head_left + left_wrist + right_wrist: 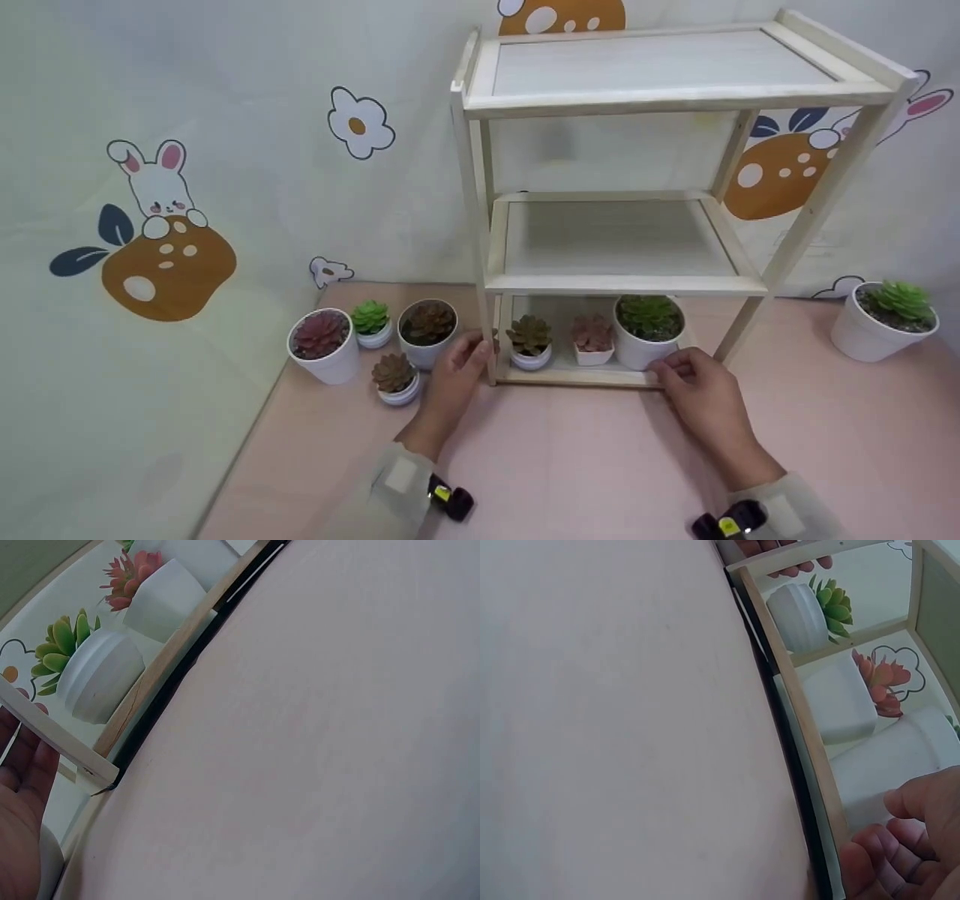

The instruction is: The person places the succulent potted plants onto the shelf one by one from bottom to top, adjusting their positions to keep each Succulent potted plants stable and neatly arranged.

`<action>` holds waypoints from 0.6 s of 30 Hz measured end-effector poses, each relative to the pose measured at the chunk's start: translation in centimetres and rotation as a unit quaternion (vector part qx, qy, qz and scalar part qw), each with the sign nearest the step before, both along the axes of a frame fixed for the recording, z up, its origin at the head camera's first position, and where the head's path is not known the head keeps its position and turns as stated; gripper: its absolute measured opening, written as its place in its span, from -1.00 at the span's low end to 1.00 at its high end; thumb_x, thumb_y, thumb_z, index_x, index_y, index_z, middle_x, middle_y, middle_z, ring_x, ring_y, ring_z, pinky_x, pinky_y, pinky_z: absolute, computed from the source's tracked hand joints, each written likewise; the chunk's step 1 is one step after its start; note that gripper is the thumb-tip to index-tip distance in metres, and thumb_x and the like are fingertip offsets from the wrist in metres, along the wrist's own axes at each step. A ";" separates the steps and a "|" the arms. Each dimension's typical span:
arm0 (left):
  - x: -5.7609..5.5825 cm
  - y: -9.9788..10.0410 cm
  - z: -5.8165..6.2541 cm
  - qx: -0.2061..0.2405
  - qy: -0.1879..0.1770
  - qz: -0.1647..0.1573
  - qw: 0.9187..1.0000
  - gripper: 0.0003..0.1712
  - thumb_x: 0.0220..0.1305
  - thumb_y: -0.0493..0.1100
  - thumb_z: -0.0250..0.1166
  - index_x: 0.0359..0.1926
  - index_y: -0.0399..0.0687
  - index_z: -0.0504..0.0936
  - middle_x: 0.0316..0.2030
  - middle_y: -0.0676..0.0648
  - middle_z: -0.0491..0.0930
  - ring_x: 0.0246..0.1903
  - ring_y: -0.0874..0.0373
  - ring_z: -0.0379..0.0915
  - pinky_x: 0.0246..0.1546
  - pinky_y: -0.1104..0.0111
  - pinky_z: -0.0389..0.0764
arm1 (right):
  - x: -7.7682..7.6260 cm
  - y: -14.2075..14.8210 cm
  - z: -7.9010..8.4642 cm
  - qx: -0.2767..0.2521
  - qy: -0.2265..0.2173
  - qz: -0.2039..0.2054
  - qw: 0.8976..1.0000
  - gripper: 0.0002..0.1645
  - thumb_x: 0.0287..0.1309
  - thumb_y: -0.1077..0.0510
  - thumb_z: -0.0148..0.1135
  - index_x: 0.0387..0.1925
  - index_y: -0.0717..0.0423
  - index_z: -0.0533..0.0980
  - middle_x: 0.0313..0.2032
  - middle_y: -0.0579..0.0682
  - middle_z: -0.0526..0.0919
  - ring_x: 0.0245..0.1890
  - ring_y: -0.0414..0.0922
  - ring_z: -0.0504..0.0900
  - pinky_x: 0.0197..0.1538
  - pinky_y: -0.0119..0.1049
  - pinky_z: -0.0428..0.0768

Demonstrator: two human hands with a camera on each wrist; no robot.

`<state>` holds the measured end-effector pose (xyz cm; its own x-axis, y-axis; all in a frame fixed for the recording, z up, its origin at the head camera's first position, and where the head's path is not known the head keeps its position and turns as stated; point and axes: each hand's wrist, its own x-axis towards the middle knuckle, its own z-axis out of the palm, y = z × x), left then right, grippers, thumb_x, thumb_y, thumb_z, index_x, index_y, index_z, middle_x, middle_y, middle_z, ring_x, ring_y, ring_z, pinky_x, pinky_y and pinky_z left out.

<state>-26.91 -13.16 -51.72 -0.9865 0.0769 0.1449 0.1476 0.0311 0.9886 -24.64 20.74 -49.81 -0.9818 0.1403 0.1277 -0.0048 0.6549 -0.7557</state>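
Observation:
A three-tier wooden shelf rack (626, 283) stands on the pink table. My left hand (455, 371) grips its left front post low down, fingertips curled past the post in the right wrist view. At the lower right corner, my right hand (701, 390) has curled fingers on the frame, with the thumb (909, 799) against a large white pot. On the bottom tier are a small brownish succulent (529, 336), a pink succulent (592, 334) in a squarish pot, and that large potted green succulent (649, 322). The right post's foot is hidden behind my right hand.
Left of the rack are several potted succulents: a dark red one (324, 345), a small green one (371, 322), a large brown one (427, 330) and a small brown one (396, 379). Another green potted succulent (885, 321) stands far right. A printed cloth (262, 150) hangs behind.

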 end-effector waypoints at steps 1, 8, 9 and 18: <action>0.0 0.0 0.0 -0.003 0.001 0.002 1.000 -0.45 0.37 0.07 0.14 0.16 -0.27 0.46 0.02 -0.24 0.58 0.11 0.01 0.47 0.14 0.30 0.45 | 0.0 0.0 0.0 -0.001 0.000 0.000 1.000 -0.75 0.22 -0.02 0.25 -0.29 0.10 0.55 -0.43 0.01 0.66 -0.50 -0.20 0.59 -0.45 -0.40 0.56; 0.3 0.1 0.8 -0.001 -0.006 -0.001 1.000 -0.54 0.41 -0.05 0.12 0.15 -0.31 0.46 0.03 -0.31 0.56 0.12 -0.07 0.46 0.14 0.27 0.45 | 0.2 0.0 0.1 -0.009 -0.002 0.000 1.000 -0.73 0.22 -0.05 0.25 -0.30 0.09 0.55 -0.43 0.01 0.66 -0.50 -0.19 0.59 -0.45 -0.39 0.56; 0.5 0.1 1.1 0.001 -0.008 -0.002 1.000 -0.55 0.40 -0.06 0.13 0.14 -0.31 0.46 0.03 -0.33 0.55 0.13 -0.11 0.45 0.15 0.26 0.45 | 0.2 -0.1 0.2 -0.008 -0.002 0.000 1.000 -0.72 0.22 -0.06 0.25 -0.30 0.08 0.55 -0.43 0.00 0.66 -0.49 -0.19 0.59 -0.44 -0.39 0.56; 1.6 0.2 3.0 0.003 -0.006 -0.008 1.000 -0.60 0.41 -0.07 0.12 0.12 -0.24 0.48 0.05 -0.35 0.53 0.15 -0.15 0.42 0.16 0.28 0.44 | 0.7 -0.2 1.2 0.008 0.021 0.001 1.000 -0.81 0.22 0.00 0.24 -0.33 0.03 0.55 -0.43 -0.05 0.64 -0.43 -0.18 0.55 -0.40 -0.42 0.51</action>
